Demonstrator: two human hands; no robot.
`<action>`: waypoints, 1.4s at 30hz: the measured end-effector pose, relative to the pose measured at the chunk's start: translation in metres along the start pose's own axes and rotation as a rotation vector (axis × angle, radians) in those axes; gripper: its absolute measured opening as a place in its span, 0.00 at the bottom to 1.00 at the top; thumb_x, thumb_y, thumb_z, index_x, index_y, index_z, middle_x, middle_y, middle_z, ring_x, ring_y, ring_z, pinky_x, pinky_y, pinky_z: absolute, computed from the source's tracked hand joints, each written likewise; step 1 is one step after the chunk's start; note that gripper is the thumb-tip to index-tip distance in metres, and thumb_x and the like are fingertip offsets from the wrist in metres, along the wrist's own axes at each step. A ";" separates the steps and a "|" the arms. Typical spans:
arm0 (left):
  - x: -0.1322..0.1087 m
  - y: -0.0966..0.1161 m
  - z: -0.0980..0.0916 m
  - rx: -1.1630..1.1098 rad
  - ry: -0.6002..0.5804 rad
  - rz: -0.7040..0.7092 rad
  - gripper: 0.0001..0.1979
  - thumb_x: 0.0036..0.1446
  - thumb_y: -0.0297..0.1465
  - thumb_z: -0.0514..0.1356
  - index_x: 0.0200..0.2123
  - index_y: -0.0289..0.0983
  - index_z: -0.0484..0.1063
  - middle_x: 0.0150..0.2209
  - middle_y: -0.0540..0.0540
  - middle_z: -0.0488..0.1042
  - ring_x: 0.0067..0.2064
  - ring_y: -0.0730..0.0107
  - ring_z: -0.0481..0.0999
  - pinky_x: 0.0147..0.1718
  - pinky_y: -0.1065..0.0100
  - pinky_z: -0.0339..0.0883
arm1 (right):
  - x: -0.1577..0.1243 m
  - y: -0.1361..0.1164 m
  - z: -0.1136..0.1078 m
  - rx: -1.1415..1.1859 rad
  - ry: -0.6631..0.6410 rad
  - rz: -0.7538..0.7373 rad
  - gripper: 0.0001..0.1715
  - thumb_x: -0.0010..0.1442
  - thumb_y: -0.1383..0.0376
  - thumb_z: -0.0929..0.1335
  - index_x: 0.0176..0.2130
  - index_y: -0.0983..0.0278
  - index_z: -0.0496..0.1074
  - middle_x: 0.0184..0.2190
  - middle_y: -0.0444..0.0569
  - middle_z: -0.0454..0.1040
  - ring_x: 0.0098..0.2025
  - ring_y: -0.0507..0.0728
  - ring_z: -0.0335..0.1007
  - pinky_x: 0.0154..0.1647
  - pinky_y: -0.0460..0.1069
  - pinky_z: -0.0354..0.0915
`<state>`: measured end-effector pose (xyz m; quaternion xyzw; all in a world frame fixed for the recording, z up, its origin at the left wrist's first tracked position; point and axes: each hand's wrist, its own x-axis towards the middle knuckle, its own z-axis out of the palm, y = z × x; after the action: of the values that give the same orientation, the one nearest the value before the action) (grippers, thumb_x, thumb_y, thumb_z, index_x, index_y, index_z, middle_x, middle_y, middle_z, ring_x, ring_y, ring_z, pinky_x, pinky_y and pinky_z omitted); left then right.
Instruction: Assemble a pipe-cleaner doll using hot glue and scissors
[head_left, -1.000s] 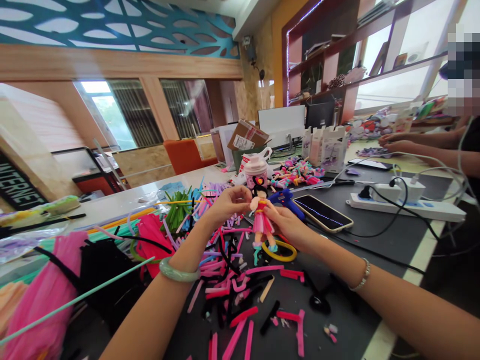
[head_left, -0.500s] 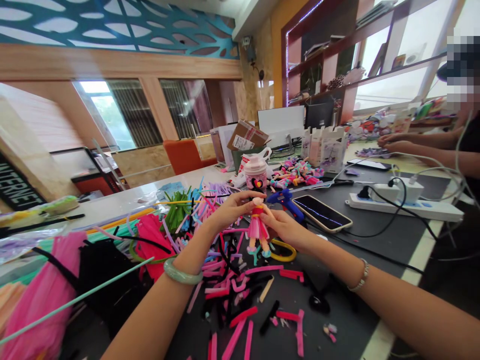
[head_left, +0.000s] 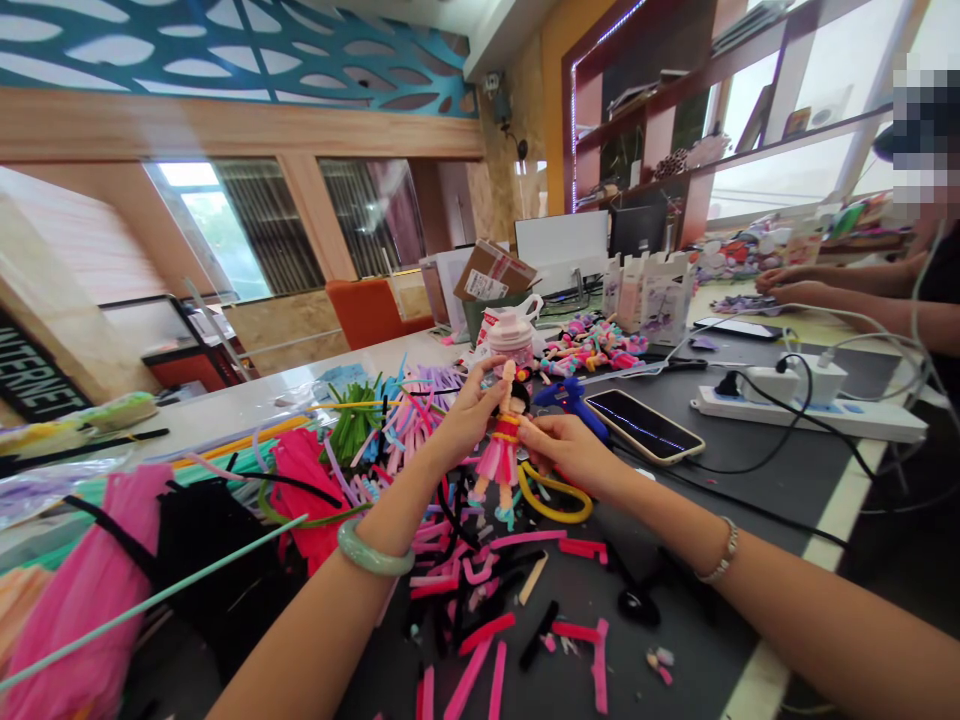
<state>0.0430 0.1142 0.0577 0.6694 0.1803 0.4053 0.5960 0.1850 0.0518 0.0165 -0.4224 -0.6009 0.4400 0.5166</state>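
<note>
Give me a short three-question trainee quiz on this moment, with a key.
1. Which wrist wears the green bangle, left or right?
2. True or false: the phone lies to the right of the blue glue gun.
3. Fill in the blank: the left hand and the right hand both hold a small ____ in a pink skirt.

Key: 1. left; 2. true; 3. doll.
</note>
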 end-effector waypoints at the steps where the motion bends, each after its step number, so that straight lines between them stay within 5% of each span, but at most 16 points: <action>1: 0.000 -0.001 0.000 0.008 0.015 0.000 0.31 0.52 0.42 0.62 0.56 0.41 0.56 0.21 0.58 0.66 0.22 0.77 0.67 0.24 0.76 0.59 | 0.000 -0.001 0.000 0.013 0.039 -0.011 0.26 0.47 0.45 0.70 0.22 0.66 0.67 0.14 0.38 0.64 0.15 0.46 0.56 0.17 0.43 0.51; 9: 0.002 -0.006 -0.005 -0.026 0.016 0.004 0.33 0.49 0.41 0.65 0.56 0.42 0.56 0.19 0.59 0.65 0.21 0.79 0.64 0.25 0.75 0.60 | 0.001 -0.006 0.000 0.284 0.336 -0.063 0.28 0.33 0.56 0.79 0.31 0.64 0.66 0.15 0.33 0.65 0.17 0.45 0.58 0.19 0.42 0.55; 15: -0.003 0.002 -0.003 -0.092 -0.031 -0.001 0.38 0.44 0.38 0.69 0.56 0.42 0.54 0.19 0.59 0.68 0.21 0.78 0.68 0.26 0.74 0.62 | 0.003 -0.005 0.000 0.473 0.350 -0.183 0.26 0.34 0.58 0.79 0.30 0.63 0.67 0.21 0.39 0.73 0.24 0.49 0.69 0.26 0.44 0.64; 20: -0.007 0.006 0.000 -0.113 -0.092 -0.058 0.38 0.43 0.36 0.70 0.55 0.41 0.57 0.23 0.57 0.72 0.22 0.77 0.71 0.26 0.74 0.63 | 0.003 -0.003 -0.001 0.424 0.379 -0.212 0.23 0.36 0.56 0.78 0.28 0.63 0.68 0.22 0.41 0.73 0.24 0.50 0.69 0.27 0.46 0.65; 27: -0.009 0.007 0.000 -0.151 -0.157 -0.111 0.40 0.44 0.33 0.70 0.58 0.42 0.57 0.23 0.55 0.73 0.23 0.77 0.72 0.26 0.75 0.64 | -0.001 -0.009 -0.001 0.214 0.397 -0.241 0.22 0.37 0.52 0.77 0.23 0.63 0.68 0.21 0.42 0.70 0.24 0.51 0.66 0.27 0.48 0.66; 31: -0.009 0.007 -0.004 -0.211 -0.231 -0.180 0.40 0.43 0.30 0.70 0.59 0.45 0.58 0.31 0.50 0.76 0.28 0.72 0.76 0.31 0.71 0.68 | -0.004 -0.011 -0.002 0.098 0.390 -0.258 0.17 0.41 0.54 0.75 0.25 0.63 0.71 0.22 0.44 0.72 0.24 0.52 0.66 0.27 0.48 0.66; 37: -0.011 0.002 -0.015 -0.294 -0.233 -0.279 0.19 0.40 0.28 0.70 0.39 0.35 0.72 0.33 0.48 0.75 0.31 0.69 0.77 0.33 0.69 0.70 | -0.006 -0.010 -0.003 -0.276 0.414 -0.382 0.07 0.51 0.61 0.70 0.28 0.63 0.75 0.27 0.47 0.77 0.29 0.55 0.70 0.34 0.50 0.66; 42: -0.013 -0.010 -0.015 -0.244 -0.192 -0.298 0.17 0.38 0.29 0.72 0.33 0.34 0.70 0.29 0.50 0.73 0.28 0.70 0.76 0.29 0.70 0.69 | -0.008 -0.015 -0.003 -0.686 0.286 -0.500 0.07 0.56 0.69 0.67 0.32 0.63 0.76 0.32 0.50 0.78 0.35 0.57 0.73 0.40 0.50 0.66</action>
<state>0.0261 0.1175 0.0434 0.5938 0.1694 0.2660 0.7402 0.1884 0.0411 0.0293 -0.4673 -0.7184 0.0141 0.5151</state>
